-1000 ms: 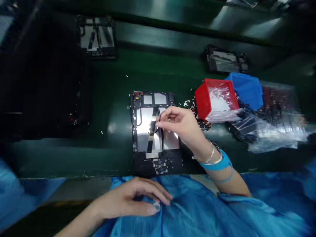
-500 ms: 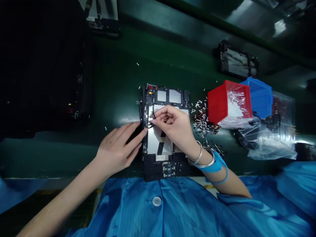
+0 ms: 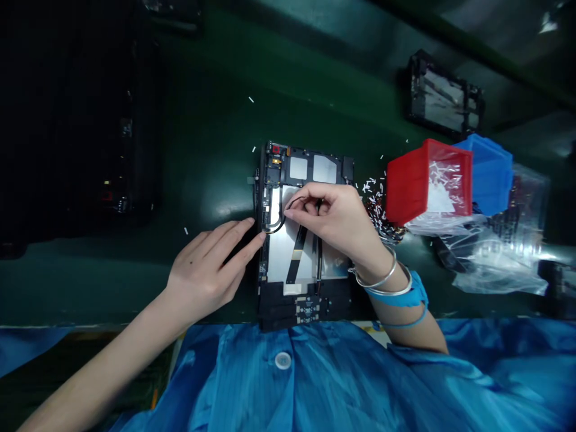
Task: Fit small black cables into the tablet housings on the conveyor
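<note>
An open tablet-like device point(image 3: 276, 264) lies in front of me, its silver plates, dark ribbon strips and small circuit parts exposed. My right hand point(image 3: 330, 210) is over its middle, thumb and forefinger pinched on a thin black cable point(image 3: 278, 229). The cable curves down from the fingertips to the device's left edge. Beside that edge is my left hand point(image 3: 211, 261), its fingers stretched out. The left fingertips touch the edge near the cable's lower end, and nothing is held in that hand.
A red bin point(image 3: 407, 186) holding small white strips stands at right, against a blue bin point(image 3: 490, 174). Loose small parts point(image 3: 382, 219) are heaped beside it. Clear plastic bags point(image 3: 490, 258) lie nearer me. Another opened device point(image 3: 443, 99) sits behind. Dark stacked devices point(image 3: 121, 132) fill the left.
My right hand has moved slightly right and up, drawing the cable into a wider curve off the device's left side. My left hand stays at the edge. The view has shifted slightly.
</note>
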The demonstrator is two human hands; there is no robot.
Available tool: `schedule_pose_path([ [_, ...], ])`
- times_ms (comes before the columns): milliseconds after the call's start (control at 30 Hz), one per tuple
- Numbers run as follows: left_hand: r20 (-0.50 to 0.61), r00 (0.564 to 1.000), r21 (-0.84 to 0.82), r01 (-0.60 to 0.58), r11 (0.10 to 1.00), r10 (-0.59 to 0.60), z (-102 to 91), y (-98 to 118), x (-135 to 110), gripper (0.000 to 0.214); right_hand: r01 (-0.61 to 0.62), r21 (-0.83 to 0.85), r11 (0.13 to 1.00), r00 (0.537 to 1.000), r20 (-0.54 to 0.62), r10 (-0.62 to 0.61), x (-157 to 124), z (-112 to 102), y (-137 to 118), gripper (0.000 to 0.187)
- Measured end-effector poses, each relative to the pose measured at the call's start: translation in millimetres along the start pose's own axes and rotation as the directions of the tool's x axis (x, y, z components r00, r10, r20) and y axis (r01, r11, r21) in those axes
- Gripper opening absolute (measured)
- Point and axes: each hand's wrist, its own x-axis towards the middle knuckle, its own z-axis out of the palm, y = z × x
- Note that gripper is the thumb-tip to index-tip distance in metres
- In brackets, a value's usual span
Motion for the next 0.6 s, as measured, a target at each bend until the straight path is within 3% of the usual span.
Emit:
schedule_pose_path([
  [233, 0.036, 0.998, 0.060, -0.046, 0.997, 0.044, -4.9, 2, 13, 0.031, 0.012, -0.013, 1.000, 0.999, 0.043, -0.011, 4, -2, 0, 0.004],
  [467, 0.137, 0.986, 0.046, -0.103, 0.994, 0.096, -4.2, -2, 17, 0.040, -0.006, -0.085, 0.996, 1.000, 0.029, 0.009, 5, -1, -3, 0.004],
  [600, 0.142, 0.985, 0.048, -0.101, 0.994, 0.093, -1.7, -4, 15, 0.041, -0.008, -0.117, 0.993, 1.000, 0.017, 0.010, 5, 1, -3, 0.005],
])
